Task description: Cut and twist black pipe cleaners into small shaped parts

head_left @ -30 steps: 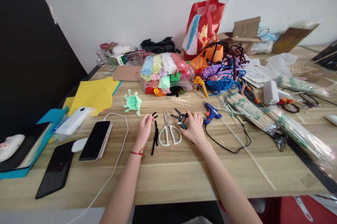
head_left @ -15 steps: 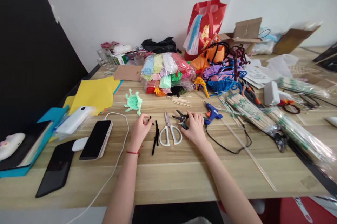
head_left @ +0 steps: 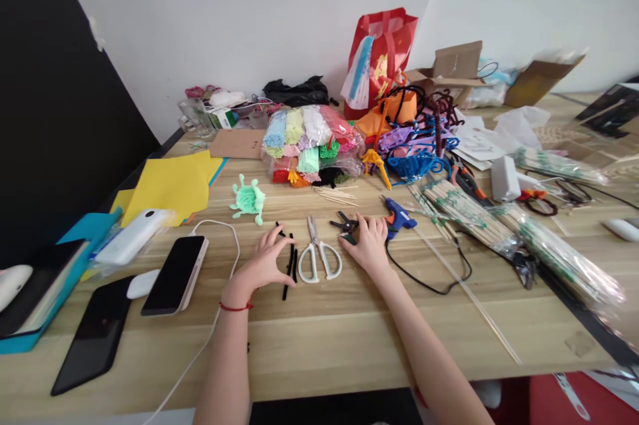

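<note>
My left hand point(head_left: 260, 264) is open, thumb and fingers spread, just left of short black fuzzy pipe cleaner pieces point(head_left: 290, 265) lying on the table. Another short black piece lies by its fingertips. My right hand point(head_left: 370, 244) rests palm down with its fingers around the handles of small black-and-green pliers point(head_left: 345, 222); its palm hides part of them. White-handled scissors point(head_left: 319, 258) lie between the hands, blades pointing away. Beyond my left hand sits a mint-green fuzzy pipe cleaner shape point(head_left: 248, 200) with knobbed arms.
A blue glue gun point(head_left: 398, 215) with its black cable lies right of my right hand. Bundled wooden sticks point(head_left: 469, 215) are farther right. Bagged coloured pipe cleaners point(head_left: 312, 145) stand behind. Phones point(head_left: 174, 275), a white cable and yellow sheets point(head_left: 170, 188) occupy the left.
My left hand has opened from a pinch and moved slightly towards me, leaving a short black piece on the table. My right hand and the pliers have shifted slightly right. The view has tilted slightly.
</note>
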A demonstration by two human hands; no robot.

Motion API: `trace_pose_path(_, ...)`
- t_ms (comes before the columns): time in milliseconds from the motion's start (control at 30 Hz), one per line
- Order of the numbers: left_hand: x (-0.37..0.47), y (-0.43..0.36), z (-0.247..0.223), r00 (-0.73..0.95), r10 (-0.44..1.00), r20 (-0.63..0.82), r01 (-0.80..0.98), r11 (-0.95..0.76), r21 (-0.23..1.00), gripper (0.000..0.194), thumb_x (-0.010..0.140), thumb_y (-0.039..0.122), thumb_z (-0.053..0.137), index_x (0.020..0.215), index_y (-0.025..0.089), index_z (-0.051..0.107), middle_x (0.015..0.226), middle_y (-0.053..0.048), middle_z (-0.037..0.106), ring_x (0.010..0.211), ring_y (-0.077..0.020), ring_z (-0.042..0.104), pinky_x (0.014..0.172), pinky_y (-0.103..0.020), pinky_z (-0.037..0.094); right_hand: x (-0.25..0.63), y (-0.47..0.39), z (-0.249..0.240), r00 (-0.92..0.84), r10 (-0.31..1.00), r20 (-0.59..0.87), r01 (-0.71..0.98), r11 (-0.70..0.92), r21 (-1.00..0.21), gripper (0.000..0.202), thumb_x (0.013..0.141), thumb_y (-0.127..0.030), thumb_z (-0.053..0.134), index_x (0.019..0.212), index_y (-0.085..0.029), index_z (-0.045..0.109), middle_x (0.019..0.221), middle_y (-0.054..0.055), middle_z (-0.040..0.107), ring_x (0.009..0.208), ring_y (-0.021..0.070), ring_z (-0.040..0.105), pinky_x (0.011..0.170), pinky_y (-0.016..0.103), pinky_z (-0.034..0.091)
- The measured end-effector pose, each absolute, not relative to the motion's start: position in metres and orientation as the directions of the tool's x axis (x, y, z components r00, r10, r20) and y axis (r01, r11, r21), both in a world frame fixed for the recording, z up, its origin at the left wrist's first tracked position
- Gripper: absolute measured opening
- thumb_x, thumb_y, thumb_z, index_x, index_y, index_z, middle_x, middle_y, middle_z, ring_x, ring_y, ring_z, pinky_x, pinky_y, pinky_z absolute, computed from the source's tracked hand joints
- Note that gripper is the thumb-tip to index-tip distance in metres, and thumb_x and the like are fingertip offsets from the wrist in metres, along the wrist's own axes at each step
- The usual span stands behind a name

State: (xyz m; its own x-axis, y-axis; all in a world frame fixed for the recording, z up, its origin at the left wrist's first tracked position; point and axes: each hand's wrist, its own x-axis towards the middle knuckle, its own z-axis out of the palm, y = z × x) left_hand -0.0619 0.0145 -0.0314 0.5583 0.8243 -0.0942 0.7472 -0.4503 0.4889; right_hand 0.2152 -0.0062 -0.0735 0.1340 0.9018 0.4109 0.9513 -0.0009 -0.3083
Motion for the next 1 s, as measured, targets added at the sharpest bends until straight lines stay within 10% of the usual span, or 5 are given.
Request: trace_pose_path(1000,-0.052,0.009,-0.029,0.509,0.857,-0.085,0.792,-0.427,0.437,0.071,0.039,0.039,0.085,0.098,0.022,0.049,0.148,-0.012,0.02,0.136,-0.0369,0.016,0.107,-0.053,0.023,0.2,-0.011,-0.065,0.121,0.896,0.427,0.942,0.032,-0.335,0.047,0.077,-0.035,0.05,0.12,-0.018,0.047,0.116,0.012,0.048,0.11,0.0286,0.042,0.103,0.053,0.018)
